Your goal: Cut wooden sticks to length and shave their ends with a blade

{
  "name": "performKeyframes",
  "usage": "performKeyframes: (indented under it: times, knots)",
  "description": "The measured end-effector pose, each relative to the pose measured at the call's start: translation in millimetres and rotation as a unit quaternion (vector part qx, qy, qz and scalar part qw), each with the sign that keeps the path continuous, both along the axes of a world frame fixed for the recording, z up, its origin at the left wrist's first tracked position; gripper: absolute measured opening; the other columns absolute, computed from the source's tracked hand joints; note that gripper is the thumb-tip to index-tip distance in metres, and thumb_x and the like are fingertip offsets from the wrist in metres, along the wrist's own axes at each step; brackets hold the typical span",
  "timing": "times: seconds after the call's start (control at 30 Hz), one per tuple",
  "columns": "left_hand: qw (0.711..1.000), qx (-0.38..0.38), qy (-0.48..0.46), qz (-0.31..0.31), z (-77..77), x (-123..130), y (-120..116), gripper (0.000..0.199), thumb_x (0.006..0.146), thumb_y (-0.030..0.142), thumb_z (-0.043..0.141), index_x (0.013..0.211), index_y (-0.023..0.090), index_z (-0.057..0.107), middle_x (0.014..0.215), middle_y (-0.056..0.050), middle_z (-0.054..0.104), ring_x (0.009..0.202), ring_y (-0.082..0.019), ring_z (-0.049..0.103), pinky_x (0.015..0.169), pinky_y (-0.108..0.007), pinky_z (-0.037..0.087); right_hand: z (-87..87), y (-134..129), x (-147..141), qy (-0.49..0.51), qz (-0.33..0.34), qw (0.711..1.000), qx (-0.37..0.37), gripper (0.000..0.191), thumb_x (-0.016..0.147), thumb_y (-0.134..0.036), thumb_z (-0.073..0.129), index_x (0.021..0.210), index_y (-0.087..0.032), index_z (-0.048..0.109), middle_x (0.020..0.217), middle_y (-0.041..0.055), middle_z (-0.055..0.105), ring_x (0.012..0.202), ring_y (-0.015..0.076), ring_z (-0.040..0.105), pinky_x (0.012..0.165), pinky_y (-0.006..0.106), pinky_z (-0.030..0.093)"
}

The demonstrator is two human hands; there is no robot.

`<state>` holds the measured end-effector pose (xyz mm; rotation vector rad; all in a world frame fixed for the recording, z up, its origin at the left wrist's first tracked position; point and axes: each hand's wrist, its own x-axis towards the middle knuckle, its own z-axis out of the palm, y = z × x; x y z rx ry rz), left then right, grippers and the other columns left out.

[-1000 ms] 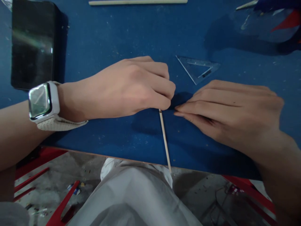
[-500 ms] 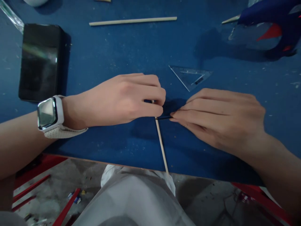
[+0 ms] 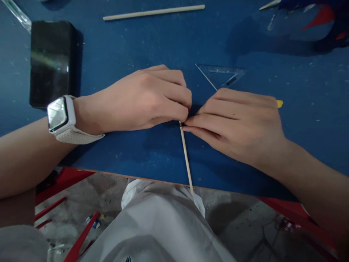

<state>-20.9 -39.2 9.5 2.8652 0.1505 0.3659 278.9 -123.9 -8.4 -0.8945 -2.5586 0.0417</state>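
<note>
A thin wooden stick (image 3: 186, 160) slants from under my left fingers down past the table's front edge. My left hand (image 3: 155, 98), with a watch on its wrist, is closed on the stick's upper end. My right hand (image 3: 237, 122) lies palm down with its fingertips pinched beside the stick, touching my left fingertips. A small dark tip shows at the right fingertips, across the stick; most of that thin dark object is hidden. Behind my right hand lies a clear set square (image 3: 234, 76), and a yellow end (image 3: 279, 104) sticks out past its knuckles.
On the blue table (image 3: 131, 153), a second wooden stick (image 3: 155, 12) lies at the back. A black box (image 3: 50, 63) stands at the left. A blue and red glue gun (image 3: 321, 18) lies at the back right. Red chair parts (image 3: 84, 233) show below the table edge.
My right hand has moved left along to the stick and now meets my left hand. The yellow end has come into sight. The whole view has shifted slightly.
</note>
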Motion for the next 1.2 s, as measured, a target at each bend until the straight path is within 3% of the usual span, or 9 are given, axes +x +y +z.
performKeyframes:
  times: [0.1, 0.2, 0.3, 0.57, 0.77, 0.9, 1.1, 1.2]
  knots:
    - [1.000, -0.003, 0.006, 0.004, 1.1, 0, -1, 0.065, 0.145, 0.031, 0.032, 0.130, 0.014, 0.094, 0.137, -0.008, 0.092, 0.142, -0.023, 0.082, 0.121, -0.045, 0.064, 6.3, 0, 10, -0.015, -0.003, 0.999, 0.030, 0.009, 0.126, -0.033, 0.084, 0.128, -0.034, 0.093, 0.115, -0.0036, 0.095, 0.101, 0.0243, 0.087, 0.079, 0.042, 0.063]
    - [1.000, -0.001, 0.008, 0.009, 0.7, 2, -1, 0.063, 0.145, 0.029, 0.032, 0.130, 0.019, 0.092, 0.140, -0.005, 0.092, 0.143, -0.025, 0.082, 0.119, -0.044, 0.063, 12.6, 0, 26, 0.000, 0.020, 0.999, 0.040, 0.014, 0.124, -0.023, 0.086, 0.134, -0.033, 0.089, 0.120, -0.0047, 0.097, 0.103, 0.0239, 0.090, 0.082, 0.041, 0.068]
    - [1.000, 0.001, 0.020, -0.005, 0.0, 4, 1, 0.061, 0.144, 0.026, 0.031, 0.127, 0.019, 0.089, 0.142, -0.005, 0.093, 0.141, -0.026, 0.083, 0.117, -0.046, 0.060, 17.1, -1, 39, -0.002, 0.013, 1.000, -0.004, 0.023, 0.121, -0.016, 0.087, 0.137, -0.032, 0.087, 0.126, -0.0027, 0.097, 0.110, 0.0251, 0.091, 0.084, 0.043, 0.069]
    - [1.000, 0.001, 0.027, 0.007, 2.6, 2, -1, 0.066, 0.144, 0.027, 0.027, 0.130, 0.021, 0.091, 0.141, -0.006, 0.092, 0.144, -0.027, 0.083, 0.121, -0.049, 0.064, 21.6, 2, 55, -0.025, 0.009, 0.998, -0.053, 0.015, 0.123, -0.029, 0.087, 0.133, -0.037, 0.094, 0.125, -0.0019, 0.096, 0.109, 0.0298, 0.092, 0.077, 0.050, 0.063]
    - [0.999, 0.004, 0.035, 0.025, 2.7, 4, -3, 0.064, 0.142, 0.028, 0.031, 0.127, 0.030, 0.094, 0.138, -0.003, 0.094, 0.145, -0.028, 0.087, 0.122, -0.050, 0.069, 25.4, 2, 55, -0.041, -0.008, 0.998, -0.046, 0.011, 0.126, -0.030, 0.084, 0.131, -0.039, 0.089, 0.126, -0.0029, 0.096, 0.109, 0.0288, 0.093, 0.076, 0.049, 0.061]
    - [0.999, 0.029, 0.033, 0.024, 3.0, 5, -5, 0.065, 0.141, 0.024, 0.029, 0.125, 0.028, 0.091, 0.139, -0.003, 0.095, 0.145, -0.030, 0.089, 0.121, -0.051, 0.071, 26.5, 4, 51, -0.035, 0.013, 0.999, -0.023, 0.014, 0.123, -0.023, 0.087, 0.128, -0.036, 0.086, 0.122, -0.0040, 0.096, 0.106, 0.0250, 0.092, 0.072, 0.047, 0.061]
    - [0.999, -0.023, 0.028, 0.032, 1.3, 2, -7, 0.053, 0.138, 0.021, 0.041, 0.126, 0.030, 0.092, 0.138, -0.003, 0.095, 0.149, -0.030, 0.087, 0.128, -0.050, 0.069, 22.7, 8, 45, -0.017, 0.023, 1.000, 0.013, 0.011, 0.118, -0.019, 0.090, 0.118, -0.029, 0.086, 0.113, -0.0013, 0.095, 0.099, 0.0233, 0.091, 0.072, 0.042, 0.064]
    - [1.000, 0.009, 0.010, 0.013, -2.9, 1, -6, 0.052, 0.139, 0.020, 0.040, 0.128, 0.026, 0.091, 0.138, -0.007, 0.094, 0.146, -0.031, 0.086, 0.121, -0.049, 0.068, 18.0, 6, 38, -0.014, 0.029, 0.999, 0.035, 0.008, 0.116, -0.022, 0.094, 0.120, -0.027, 0.089, 0.112, -0.0001, 0.096, 0.097, 0.0245, 0.091, 0.073, 0.040, 0.064]
